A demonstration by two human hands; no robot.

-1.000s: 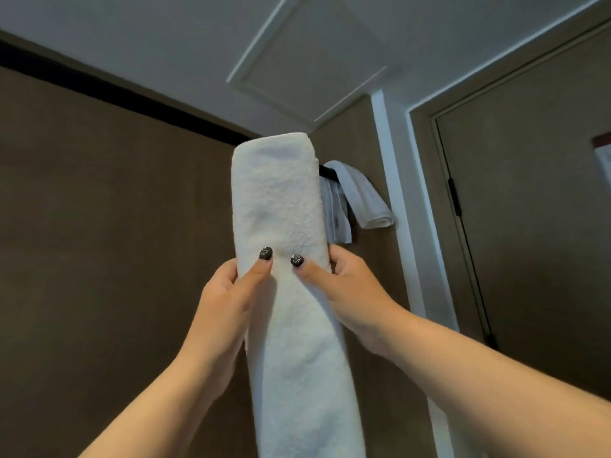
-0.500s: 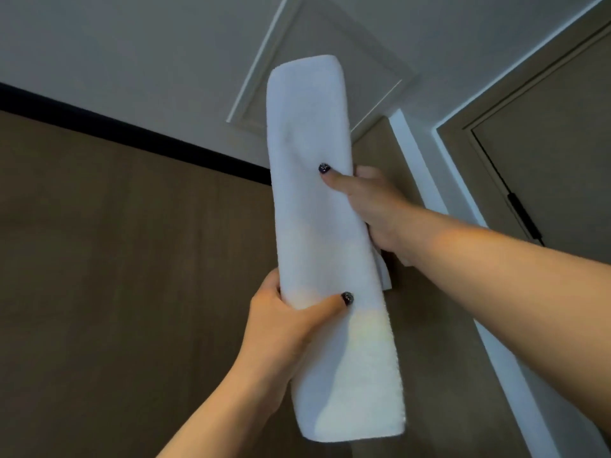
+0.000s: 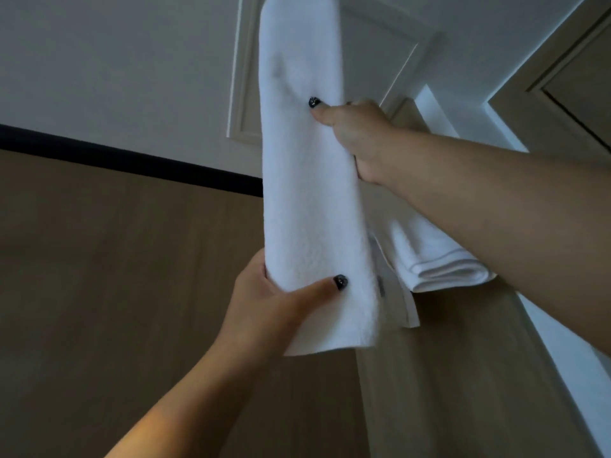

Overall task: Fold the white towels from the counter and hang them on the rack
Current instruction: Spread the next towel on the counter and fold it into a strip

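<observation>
A long, narrow folded white towel [image 3: 307, 180] is held up high in the middle of the view, nearly upright and leaning slightly, its top end cut off by the upper edge of the picture. Its lower end hangs free below the hands.

The left hand [image 3: 274, 305] grips the towel near its bottom, thumb pressed across the front with a dark-painted nail showing and the fingers wrapped round behind the left edge. The right hand [image 3: 360, 137] grips the towel higher up on its right edge, thumb lying on the front face and the other fingers hidden behind the cloth. Both forearms are bare and reach upward.

Just behind and to the right of the held towel, a second folded white towel [image 3: 439, 262] hangs against the wall, partly covered by the right forearm. What it hangs from is hidden.

Behind everything is a brown wood-grain wall [image 3: 115, 276] topped by a black strip [image 3: 132, 161]. Above that is a pale ceiling with a framed rectangular panel [image 3: 373, 61]. At far right, a white frame edges a brown door [image 3: 582, 90].
</observation>
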